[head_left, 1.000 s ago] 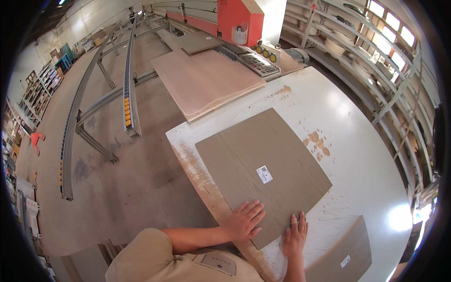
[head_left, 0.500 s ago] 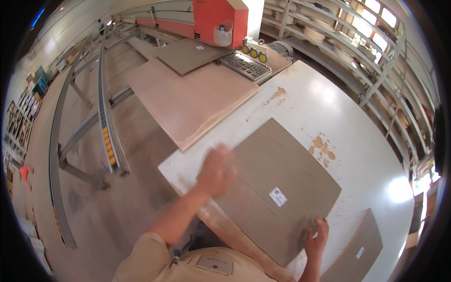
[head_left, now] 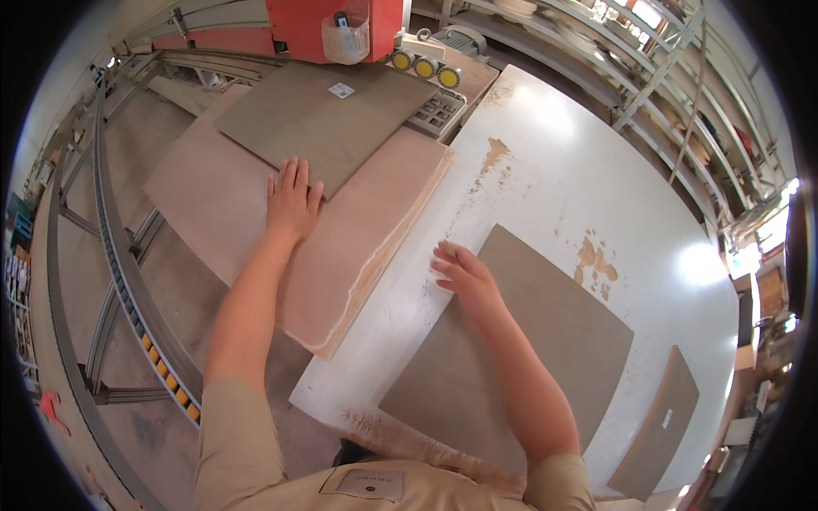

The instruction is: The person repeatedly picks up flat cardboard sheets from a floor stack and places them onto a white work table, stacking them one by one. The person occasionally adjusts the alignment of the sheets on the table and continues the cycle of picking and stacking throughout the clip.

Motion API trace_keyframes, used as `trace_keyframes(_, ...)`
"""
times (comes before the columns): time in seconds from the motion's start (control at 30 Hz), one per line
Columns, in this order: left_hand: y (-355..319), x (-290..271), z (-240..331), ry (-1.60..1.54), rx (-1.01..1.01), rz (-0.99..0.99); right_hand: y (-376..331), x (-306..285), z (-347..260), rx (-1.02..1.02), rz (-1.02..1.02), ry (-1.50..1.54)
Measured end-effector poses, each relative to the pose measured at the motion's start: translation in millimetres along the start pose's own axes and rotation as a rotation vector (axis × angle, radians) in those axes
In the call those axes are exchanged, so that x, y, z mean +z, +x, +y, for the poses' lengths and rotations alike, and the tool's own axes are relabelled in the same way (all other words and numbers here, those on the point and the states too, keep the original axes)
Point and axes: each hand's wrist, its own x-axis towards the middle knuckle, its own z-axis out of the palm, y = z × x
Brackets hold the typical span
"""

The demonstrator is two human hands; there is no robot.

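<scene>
My left hand [head_left: 295, 204] lies flat with fingers stretched out on the near corner of a grey-brown panel [head_left: 311, 123]. That panel has a white label and rests on a larger pinkish board [head_left: 375, 230] beside the machine. My right hand [head_left: 463, 274] holds nothing, its fingers extended and slightly bent, over the white table [head_left: 545, 196]. It is close to the far left corner of a second grey-brown panel [head_left: 554, 315], which lies on the table. My right forearm crosses over that panel and hides part of it. A narrow panel [head_left: 660, 426] with a label lies farther right.
A red machine [head_left: 298, 34] with a clear plastic holder stands at the far end, near yellow round caps [head_left: 426, 68] and a metal slotted plate [head_left: 439, 111]. Metal roller rails [head_left: 119, 264] run along the left. Shelves [head_left: 630, 77] line the back right. Tan patches mark the table.
My left hand has moved forward from above the near panel onto the far one. My right hand has left the near panel's right edge and reached toward its far left corner. The view has shifted.
</scene>
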Motion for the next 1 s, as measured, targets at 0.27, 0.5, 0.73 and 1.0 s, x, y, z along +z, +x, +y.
trace_keyframes(0.27, -50.4, -15.8, 45.4, -0.490, 0.458, -0.169, 92.1, 46.8, -8.6, 0.045, 0.211, 0.468)
trace_keyframes(0.5, -26.5, -20.2, 29.2, -0.437, 0.357, 0.161, 25.8, 9.8, -10.8, -0.080, 0.382, 0.589)
trace_keyframes(0.73, 65.5, -27.3, -49.0, -0.726, -0.400, -0.423, -108.0, -38.2, 13.2, -0.186, 0.474, 0.672)
trace_keyframes(1.0, -8.3, -61.2, 100.2, -0.606, -0.035, -0.801, -275.6, -78.0, 76.3, -0.104, 0.687, 0.614)
